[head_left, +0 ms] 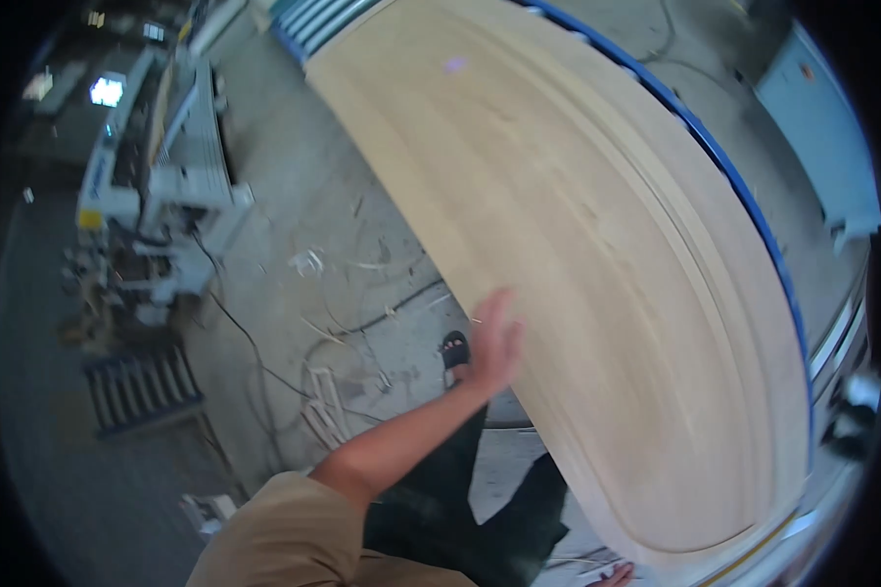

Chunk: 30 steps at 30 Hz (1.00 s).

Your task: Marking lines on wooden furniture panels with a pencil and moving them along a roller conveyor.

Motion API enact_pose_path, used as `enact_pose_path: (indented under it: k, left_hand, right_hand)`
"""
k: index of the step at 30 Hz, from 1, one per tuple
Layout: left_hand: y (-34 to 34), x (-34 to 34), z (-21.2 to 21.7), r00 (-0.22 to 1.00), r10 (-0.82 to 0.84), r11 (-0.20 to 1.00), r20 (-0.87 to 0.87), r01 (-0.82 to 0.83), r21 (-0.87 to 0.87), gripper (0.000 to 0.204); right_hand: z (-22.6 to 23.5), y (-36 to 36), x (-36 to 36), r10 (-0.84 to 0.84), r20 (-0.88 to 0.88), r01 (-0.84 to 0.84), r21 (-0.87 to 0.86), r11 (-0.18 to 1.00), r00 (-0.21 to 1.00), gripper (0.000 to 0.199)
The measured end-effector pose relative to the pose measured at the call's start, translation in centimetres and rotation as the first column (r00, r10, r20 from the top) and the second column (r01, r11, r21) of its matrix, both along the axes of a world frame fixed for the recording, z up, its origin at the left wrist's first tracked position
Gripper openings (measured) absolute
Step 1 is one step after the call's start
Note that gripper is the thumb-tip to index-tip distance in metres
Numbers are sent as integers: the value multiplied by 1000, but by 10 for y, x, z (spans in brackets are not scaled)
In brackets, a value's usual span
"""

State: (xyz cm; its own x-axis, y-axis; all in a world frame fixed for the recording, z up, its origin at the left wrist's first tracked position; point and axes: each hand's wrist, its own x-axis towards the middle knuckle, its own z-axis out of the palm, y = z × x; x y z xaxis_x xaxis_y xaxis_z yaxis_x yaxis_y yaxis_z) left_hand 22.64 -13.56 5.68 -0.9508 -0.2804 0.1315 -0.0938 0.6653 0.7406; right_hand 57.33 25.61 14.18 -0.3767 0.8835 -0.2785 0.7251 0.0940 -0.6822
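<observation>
A long, light wooden panel (pixel 558 254) stretches from the far left of the conveyor down to the near right, with grain stripes along it. My left hand (pixel 497 342) is at its left edge, fingers extended and slightly blurred, holding nothing; whether the palm rests on the surface I cannot tell. Only the fingers of my right hand (pixel 614 575) show at the lower border, beside the panel's near end. They look apart, with nothing visible in them.
A blue-framed roller conveyor (pixel 328 22) shows beneath the panel. Machinery (pixel 157 205) and a short roller stand (pixel 145 389) are at left. Cables and scraps (pixel 347 333) litter the floor beside my sandalled foot (pixel 454 354). A light blue cabinet (pixel 820 137) stands at right.
</observation>
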Motion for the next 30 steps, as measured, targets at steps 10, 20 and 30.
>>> enact_pose_path:
  k: [10,20,30]
  left_hand:
    - [-309,-84,-36,836,536,802,119,-548,236,50]
    - [-383,-184,-46,788,612,721,71,-593,360,51]
    - [-434,-275,-58,749,653,649,113,-631,425,57]
  right_hand:
    - [14,-266,-326,796,-77,-797,-135,588,600,43]
    - [7,-449,-584,1000,12,-981,192,1,3,45]
    - [-95,-474,-900,950,306,-852,511,-113,57,55]
